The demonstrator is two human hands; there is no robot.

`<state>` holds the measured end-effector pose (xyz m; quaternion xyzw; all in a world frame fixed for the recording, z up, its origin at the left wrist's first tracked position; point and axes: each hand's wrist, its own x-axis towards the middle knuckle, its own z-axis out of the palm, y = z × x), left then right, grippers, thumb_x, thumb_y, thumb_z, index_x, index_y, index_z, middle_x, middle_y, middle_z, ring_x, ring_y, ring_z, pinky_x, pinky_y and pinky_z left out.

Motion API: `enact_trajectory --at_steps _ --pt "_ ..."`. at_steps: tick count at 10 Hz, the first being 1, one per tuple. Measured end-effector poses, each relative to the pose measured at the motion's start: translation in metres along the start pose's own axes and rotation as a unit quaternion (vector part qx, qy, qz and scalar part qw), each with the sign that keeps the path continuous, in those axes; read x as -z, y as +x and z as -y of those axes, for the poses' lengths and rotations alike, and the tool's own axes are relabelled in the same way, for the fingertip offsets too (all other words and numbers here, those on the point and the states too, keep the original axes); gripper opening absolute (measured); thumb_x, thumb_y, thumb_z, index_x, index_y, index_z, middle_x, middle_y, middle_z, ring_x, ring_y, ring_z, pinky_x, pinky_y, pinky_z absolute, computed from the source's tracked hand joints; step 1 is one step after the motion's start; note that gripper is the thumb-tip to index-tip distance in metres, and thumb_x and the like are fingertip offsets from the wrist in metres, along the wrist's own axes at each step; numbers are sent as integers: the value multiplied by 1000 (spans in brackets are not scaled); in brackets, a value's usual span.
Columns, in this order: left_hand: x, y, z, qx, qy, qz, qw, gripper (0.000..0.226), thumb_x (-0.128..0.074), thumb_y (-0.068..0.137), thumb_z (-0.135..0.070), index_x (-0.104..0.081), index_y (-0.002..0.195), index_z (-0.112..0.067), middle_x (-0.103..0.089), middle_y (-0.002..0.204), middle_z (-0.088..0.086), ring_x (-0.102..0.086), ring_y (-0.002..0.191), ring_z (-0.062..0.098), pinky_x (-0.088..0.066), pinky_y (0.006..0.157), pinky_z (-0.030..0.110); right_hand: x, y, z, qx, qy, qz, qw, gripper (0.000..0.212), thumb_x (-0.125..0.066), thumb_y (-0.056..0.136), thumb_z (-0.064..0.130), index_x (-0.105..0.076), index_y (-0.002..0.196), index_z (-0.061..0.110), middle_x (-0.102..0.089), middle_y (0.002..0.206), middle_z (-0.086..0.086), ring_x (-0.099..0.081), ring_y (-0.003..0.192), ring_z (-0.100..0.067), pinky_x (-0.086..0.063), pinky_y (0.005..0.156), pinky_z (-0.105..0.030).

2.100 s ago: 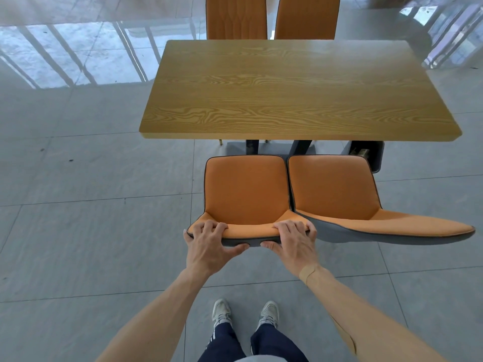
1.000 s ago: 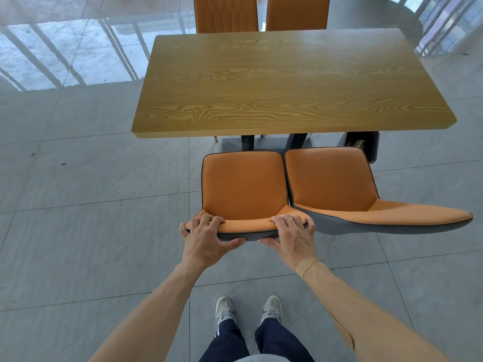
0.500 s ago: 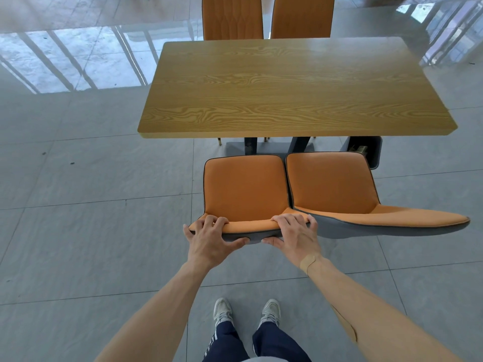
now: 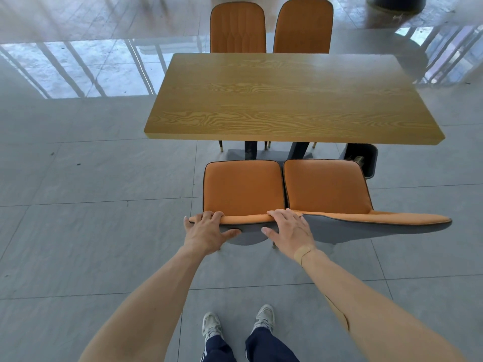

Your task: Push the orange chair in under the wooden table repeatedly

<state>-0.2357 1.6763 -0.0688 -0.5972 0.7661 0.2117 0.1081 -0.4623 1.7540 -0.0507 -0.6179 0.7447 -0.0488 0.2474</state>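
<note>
An orange chair with a dark grey back shell stands on the near side of the wooden table, its seat fully out from under the tabletop's near edge. My left hand grips the left end of the chair's backrest top, fingers over the orange edge and thumb on the grey back. On the right end of the same backrest top my right hand holds on in the same way. Both arms are stretched forward.
A second orange chair stands right beside the held one, touching its right side. Two more orange chairs are at the table's far side. A dark bin sits by the table's right corner. Grey tiled floor lies all around; my feet are behind the chair.
The hands have stayed gripped on the backrest. The chair and table now appear a little farther from me, with my arms more extended; the seat is still outside the table edge.
</note>
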Motion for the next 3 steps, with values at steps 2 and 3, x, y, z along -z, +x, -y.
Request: enact_trajectory --at_steps 2,3 --pt "12 -24 6 -8 -84 -6 996 70 -44 84 -74 -38 141 -33 -40 148 0 -33 136 28 -28 112 48 27 -32 -1 -18 46 9 999 55 -47 95 53 -42 142 25 -39 152 3 -35 140 -18 -39 108 -42" --pt "20 -34 15 -22 -121 16 992 69 -47 84 -73 -40 141 -33 -40 148 -1 -35 135 25 -35 109 47 37 -47 5 -24 84 -4 996 54 -48 95 53 -45 141 25 -44 149 3 -41 135 -18 -43 105 -41"
